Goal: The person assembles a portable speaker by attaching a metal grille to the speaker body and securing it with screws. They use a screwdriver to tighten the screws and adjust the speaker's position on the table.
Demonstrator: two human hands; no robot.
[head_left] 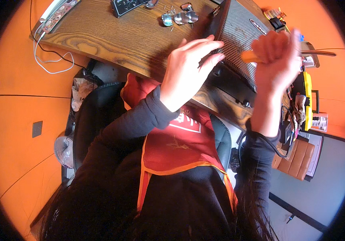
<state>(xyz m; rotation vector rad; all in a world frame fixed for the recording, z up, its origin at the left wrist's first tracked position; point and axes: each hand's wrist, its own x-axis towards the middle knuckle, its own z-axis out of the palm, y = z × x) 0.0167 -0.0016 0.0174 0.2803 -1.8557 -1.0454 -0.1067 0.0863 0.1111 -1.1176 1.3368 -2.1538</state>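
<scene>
My left hand (188, 70) rests with fingers spread against the near side of a black box with a metal mesh grille (238, 34) that stands on the wooden desk (112, 36). My right hand (277, 62) is raised beside the box and closed around a tool with an orange-brown wooden handle (249, 56); its thin shaft (321, 52) sticks out to the right. The tool's tip is hard to make out. Both forearms wear dark sleeves, and a red vest lies below them.
Several shiny metal parts (179, 17) and a black device (126, 5) lie at the desk's far edge. A white cable (52, 64) hangs off the left corner. A yellow and black case (308, 100) and a brown chair (297, 158) stand to the right. Orange floor surrounds the desk.
</scene>
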